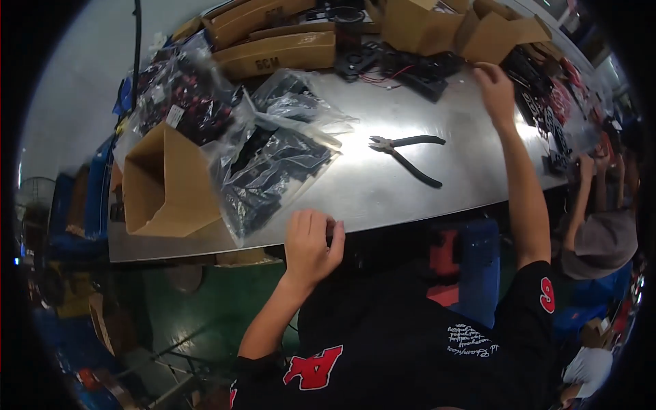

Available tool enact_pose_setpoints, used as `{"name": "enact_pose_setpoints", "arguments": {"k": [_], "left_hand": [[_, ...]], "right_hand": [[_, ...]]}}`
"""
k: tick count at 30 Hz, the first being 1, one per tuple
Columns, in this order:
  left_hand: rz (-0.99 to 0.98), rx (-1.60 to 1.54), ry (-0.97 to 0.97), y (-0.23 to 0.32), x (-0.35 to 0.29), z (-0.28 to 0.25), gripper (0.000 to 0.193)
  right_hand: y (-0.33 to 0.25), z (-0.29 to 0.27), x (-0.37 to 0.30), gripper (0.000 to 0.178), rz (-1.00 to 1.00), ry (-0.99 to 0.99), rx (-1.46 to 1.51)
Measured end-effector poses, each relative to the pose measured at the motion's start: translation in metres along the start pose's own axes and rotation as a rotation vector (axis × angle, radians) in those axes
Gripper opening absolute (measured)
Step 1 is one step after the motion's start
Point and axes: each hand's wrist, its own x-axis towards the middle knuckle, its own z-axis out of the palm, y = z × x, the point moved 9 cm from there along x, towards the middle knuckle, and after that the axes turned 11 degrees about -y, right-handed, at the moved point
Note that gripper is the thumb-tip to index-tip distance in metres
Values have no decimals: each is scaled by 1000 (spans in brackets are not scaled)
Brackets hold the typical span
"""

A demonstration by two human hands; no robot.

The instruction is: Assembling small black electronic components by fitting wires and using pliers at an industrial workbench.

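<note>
The left hand (311, 242) rested curled at the near edge of the metal table (383, 184), its fingers folded over what looked like a small dark part, though the view was too dim there to tell whether it truly gripped anything. The right hand (495, 89) was stretched far across the table to the open cardboard boxes (478, 31) at the back edge, its fingertips at the flap of one of them; whether they pinched the flap or only touched it could not be told. Between the two hands, well apart from both, lay a pair of black-handled pliers (410, 154) flat on the bare metal, jaws toward the left. To the left of the pliers sprawled clear plastic bags (273, 157) filled with dark parts, one reaching almost to the left hand, and beside them an open brown box (164, 184) lay tipped on its side at the table's left end. Long flat cartons (277, 51) and a tangle of black fans with red wires (403, 68) crowded the back, just short of the right hand. The table was shiny and glared under the lamp; below it showed a green floor (205, 294) and blue crates (478, 266). At the right, another person's arm (581, 198) was raised to the table.
</note>
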Motion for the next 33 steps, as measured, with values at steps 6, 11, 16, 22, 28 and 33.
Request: {"name": "enact_pose_setpoints", "arguments": {"k": [6,11,16,22,28,33], "left_hand": [[61,151,82,-1,-11,-5,17],[19,84,42,-1,-19,-7,17],[28,42,17,-4,-16,-14,17],[-15,-138,-34,-1,-10,-22,16],[-216,-734,197,14,7,-61,44],[-452,-1466,311,-23,0,-33,42]], "right_hand": [[-76,118,3,60,-88,-249,-763],[-26,131,52,82,115,-538,-637],[-44,111,62,70,163,-538,-427],[-117,51,27,63,-130,14,-228],[-274,86,-133,53,-663,80,-357],[-330,144,-236,53,-1006,-272,-54]]}}
